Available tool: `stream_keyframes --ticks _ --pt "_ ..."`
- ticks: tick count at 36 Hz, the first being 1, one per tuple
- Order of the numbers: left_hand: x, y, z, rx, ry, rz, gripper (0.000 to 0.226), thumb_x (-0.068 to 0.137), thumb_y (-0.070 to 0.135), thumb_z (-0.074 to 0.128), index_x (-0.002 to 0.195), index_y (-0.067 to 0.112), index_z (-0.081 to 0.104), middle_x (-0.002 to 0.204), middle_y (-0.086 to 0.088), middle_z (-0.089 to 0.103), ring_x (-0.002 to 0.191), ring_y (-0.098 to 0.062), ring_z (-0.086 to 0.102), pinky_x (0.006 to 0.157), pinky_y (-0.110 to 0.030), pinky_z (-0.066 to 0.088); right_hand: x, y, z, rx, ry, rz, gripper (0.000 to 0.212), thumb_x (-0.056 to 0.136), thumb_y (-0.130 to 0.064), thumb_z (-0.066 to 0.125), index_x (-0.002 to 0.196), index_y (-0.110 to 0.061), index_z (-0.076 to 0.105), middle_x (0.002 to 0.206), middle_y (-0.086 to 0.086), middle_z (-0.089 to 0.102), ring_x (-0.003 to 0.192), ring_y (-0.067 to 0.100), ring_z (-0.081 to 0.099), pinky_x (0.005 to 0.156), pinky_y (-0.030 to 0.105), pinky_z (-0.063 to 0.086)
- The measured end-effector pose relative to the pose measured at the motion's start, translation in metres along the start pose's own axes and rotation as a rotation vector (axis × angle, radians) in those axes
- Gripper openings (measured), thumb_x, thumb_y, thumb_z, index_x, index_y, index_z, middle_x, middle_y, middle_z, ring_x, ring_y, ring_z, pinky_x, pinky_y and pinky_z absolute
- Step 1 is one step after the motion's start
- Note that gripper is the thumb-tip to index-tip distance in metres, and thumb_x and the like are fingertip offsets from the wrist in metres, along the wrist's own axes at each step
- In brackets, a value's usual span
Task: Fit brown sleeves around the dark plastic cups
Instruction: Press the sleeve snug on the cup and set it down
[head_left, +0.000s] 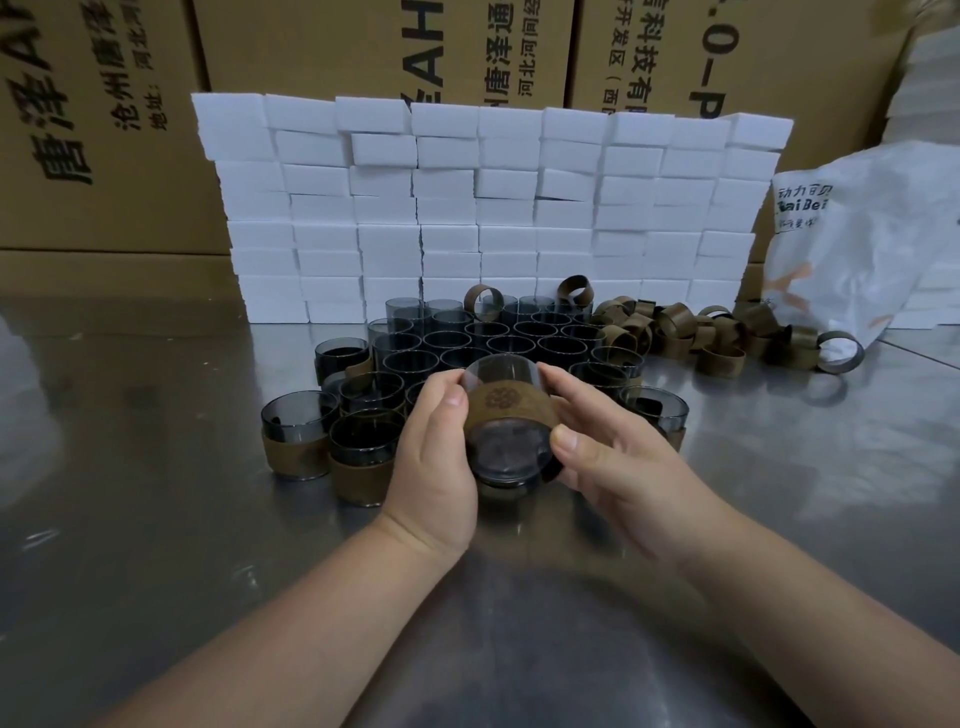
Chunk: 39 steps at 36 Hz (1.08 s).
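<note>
Head view, held cup (506, 457) before cups (514, 332), sleeves (717, 332), boxes (467, 208)

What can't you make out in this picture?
Head view:
- Sides of cup: hidden by left hand and right hand.
- Emblem on sleeve: blurred.
- Inside of bag: hidden by its own wall; right edge cuts it.
- Print on cartons: cut by top edge.
</note>
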<state>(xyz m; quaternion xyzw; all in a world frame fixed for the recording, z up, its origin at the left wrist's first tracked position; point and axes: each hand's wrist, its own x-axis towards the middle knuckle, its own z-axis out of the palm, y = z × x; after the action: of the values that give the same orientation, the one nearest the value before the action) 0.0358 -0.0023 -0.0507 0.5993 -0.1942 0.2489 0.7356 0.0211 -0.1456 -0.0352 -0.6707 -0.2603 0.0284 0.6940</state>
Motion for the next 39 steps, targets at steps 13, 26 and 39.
stream_keyframes --ticks 13,26,39 --pt "-0.0003 -0.0013 -0.0011 0.019 -0.01 -0.015 0.033 0.083 0.036 0.031 0.085 0.015 0.057 0.079 -0.005 0.062 0.076 -0.01 0.059 0.064 -0.016 0.047 0.0023 0.0012 -0.0023 0.043 0.014 0.013 0.053 0.075 -0.024 0.059 0.127 -0.024 0.05 0.125 0.002 0.061 0.116 0.019 0.058 0.099 0.041 0.046" --pt "0.0009 0.003 -0.0006 0.055 -0.017 -0.044 0.04 0.081 0.04 0.036 0.079 0.003 0.049 0.076 -0.01 0.054 0.074 -0.02 0.052 0.069 -0.03 0.043 0.0019 -0.0007 -0.0027 0.091 -0.007 0.0 0.046 0.077 -0.022 0.058 0.123 -0.018 0.055 0.117 0.009 0.063 0.105 0.021 0.063 0.08 0.027 0.05" --pt "-0.0005 0.0022 -0.0013 0.066 -0.091 -0.054 0.039 0.071 0.054 0.04 0.075 0.016 0.048 0.071 0.003 0.054 0.073 -0.014 0.051 0.068 -0.028 0.042 0.0001 0.0009 -0.0017 0.142 -0.019 -0.04 0.039 0.073 -0.019 0.057 0.111 -0.024 0.059 0.108 0.002 0.065 0.097 0.018 0.065 0.075 0.024 0.052"
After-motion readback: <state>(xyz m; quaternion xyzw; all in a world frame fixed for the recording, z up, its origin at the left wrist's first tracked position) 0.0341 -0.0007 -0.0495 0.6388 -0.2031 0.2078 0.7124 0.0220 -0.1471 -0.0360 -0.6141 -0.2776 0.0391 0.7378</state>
